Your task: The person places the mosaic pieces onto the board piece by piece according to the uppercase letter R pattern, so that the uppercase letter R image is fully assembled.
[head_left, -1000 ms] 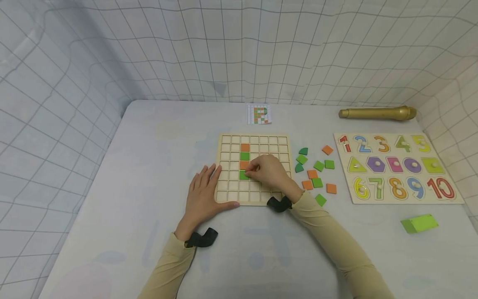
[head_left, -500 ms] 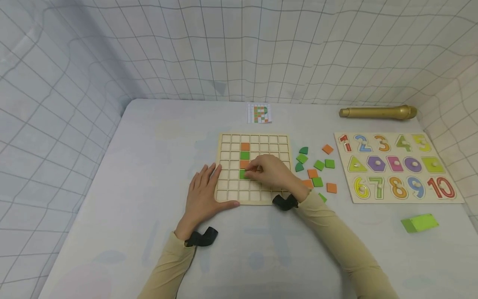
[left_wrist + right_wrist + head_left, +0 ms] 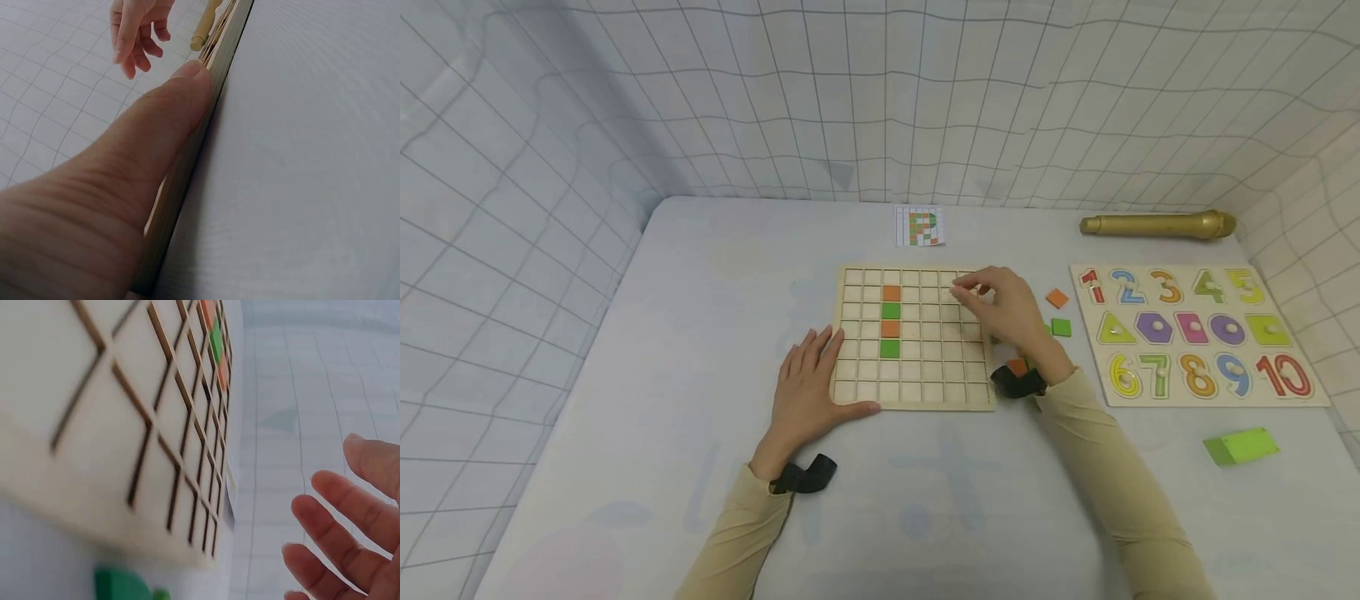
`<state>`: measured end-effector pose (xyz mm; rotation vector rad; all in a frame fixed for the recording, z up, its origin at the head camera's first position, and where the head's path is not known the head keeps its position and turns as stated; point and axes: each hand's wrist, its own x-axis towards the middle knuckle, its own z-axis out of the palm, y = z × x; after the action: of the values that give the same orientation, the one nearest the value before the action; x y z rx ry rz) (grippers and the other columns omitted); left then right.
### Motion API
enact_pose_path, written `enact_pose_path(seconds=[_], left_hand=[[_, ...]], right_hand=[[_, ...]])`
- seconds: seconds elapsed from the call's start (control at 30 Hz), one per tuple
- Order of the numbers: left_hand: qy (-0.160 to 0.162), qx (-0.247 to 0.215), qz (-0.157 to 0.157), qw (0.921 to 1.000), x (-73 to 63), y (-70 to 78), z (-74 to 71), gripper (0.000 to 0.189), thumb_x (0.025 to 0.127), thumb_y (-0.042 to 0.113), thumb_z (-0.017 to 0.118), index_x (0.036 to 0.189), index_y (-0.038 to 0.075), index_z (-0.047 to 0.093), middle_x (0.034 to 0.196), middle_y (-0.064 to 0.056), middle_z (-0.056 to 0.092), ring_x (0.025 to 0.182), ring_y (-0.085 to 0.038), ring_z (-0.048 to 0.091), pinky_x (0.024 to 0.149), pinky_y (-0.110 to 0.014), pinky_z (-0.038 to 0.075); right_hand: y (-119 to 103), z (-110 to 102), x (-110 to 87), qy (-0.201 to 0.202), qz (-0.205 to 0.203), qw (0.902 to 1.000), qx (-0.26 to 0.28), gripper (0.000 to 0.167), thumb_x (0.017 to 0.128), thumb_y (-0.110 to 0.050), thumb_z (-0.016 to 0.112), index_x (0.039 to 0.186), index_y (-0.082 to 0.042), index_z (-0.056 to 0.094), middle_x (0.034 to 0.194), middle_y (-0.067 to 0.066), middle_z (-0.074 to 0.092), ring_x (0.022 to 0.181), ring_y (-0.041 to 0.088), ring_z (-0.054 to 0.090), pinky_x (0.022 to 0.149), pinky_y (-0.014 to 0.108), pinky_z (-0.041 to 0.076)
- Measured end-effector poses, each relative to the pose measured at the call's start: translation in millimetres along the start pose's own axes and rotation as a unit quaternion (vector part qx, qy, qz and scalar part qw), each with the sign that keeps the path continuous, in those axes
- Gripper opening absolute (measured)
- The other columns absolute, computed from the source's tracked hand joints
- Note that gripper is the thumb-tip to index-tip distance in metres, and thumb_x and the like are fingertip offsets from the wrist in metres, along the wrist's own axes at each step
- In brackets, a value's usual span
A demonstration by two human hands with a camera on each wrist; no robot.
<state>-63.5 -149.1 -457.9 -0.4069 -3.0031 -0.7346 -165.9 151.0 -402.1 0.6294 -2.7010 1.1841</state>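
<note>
A pale wooden grid board [image 3: 933,371] lies on the table in the head view. In one column sit two orange tiles [image 3: 891,293] alternating with two green tiles [image 3: 890,349]. My left hand [image 3: 808,387] rests along the board's left side, fingers extended, its thumb [image 3: 181,87] on the near edge. Over the board's far right corner hovers my right hand [image 3: 1003,312], with bent fingers. The right wrist view shows its thumb and fingertips [image 3: 306,509] apart with nothing between them.
Loose orange [image 3: 1057,298] and green tiles [image 3: 1061,327] lie right of the board, some hidden by the right hand. A patterned card [image 3: 919,227] lies beyond the board. Farther right are a number-and-shape puzzle [image 3: 1202,350], a gold microphone [image 3: 1157,226] and a green block [image 3: 1242,447].
My right hand has left the lowest green tile, which stays in its cell, and moved right and away toward the far right corner. The left hand has stayed put.
</note>
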Motion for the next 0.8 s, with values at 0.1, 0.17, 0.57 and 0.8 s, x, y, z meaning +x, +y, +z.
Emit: enact_pose_path(seconds=[0.1,0.17,0.57,0.8], left_hand=[[0.001,0.000,0.002,1.0000,0.2,-0.1,-0.5,0.115,0.065,0.068,0.072,0.152,0.010,0.023,0.153,-0.013,0.022,0.142,-0.028,0.007,0.111,-0.048,0.008],[-0.003,0.000,0.000,1.0000,0.5,-0.1,-0.9,0.115,0.065,0.068,0.071,0.152,0.010,0.022,0.153,-0.013,0.021,0.142,-0.027,0.006,0.111,-0.048,0.008],[-0.009,0.002,-0.005,0.9999,0.3,1.5,-1.7,0.116,0.065,0.069,0.071,0.152,0.010,0.022,0.153,-0.013,0.021,0.142,-0.027,0.006,0.111,-0.048,0.007],[-0.003,0.002,-0.002,1.0000,0.6,0.6,-0.2,0.115,0.065,0.068,0.072,0.151,0.010,0.023,0.153,-0.013,0.022,0.142,-0.027,0.006,0.111,-0.049,0.008]], right_hand=[[9,-15,-1.5,0.046,0.002,0.9989,-0.013,0.024,0.091,-0.022,0.067,0.103,-0.002,0.072,0.100,0.012,0.069,0.087,0.029,0.056,0.071,0.041,0.042],[15,-24,-2.8,0.073,0.008,0.9970,-0.026,0.026,0.091,-0.021,0.066,0.106,-0.001,0.071,0.101,0.014,0.068,0.089,0.032,0.055,0.072,0.042,0.041],[47,-61,-18.7,0.153,0.103,0.9788,-0.089,0.036,0.091,-0.027,0.065,0.116,-0.001,0.067,0.106,0.018,0.066,0.090,0.034,0.056,0.070,0.037,0.038],[55,-72,-28.5,0.112,0.172,0.9706,-0.126,0.043,0.091,-0.034,0.063,0.117,0.001,0.066,0.108,0.019,0.065,0.094,0.035,0.056,0.062,0.038,0.040]])
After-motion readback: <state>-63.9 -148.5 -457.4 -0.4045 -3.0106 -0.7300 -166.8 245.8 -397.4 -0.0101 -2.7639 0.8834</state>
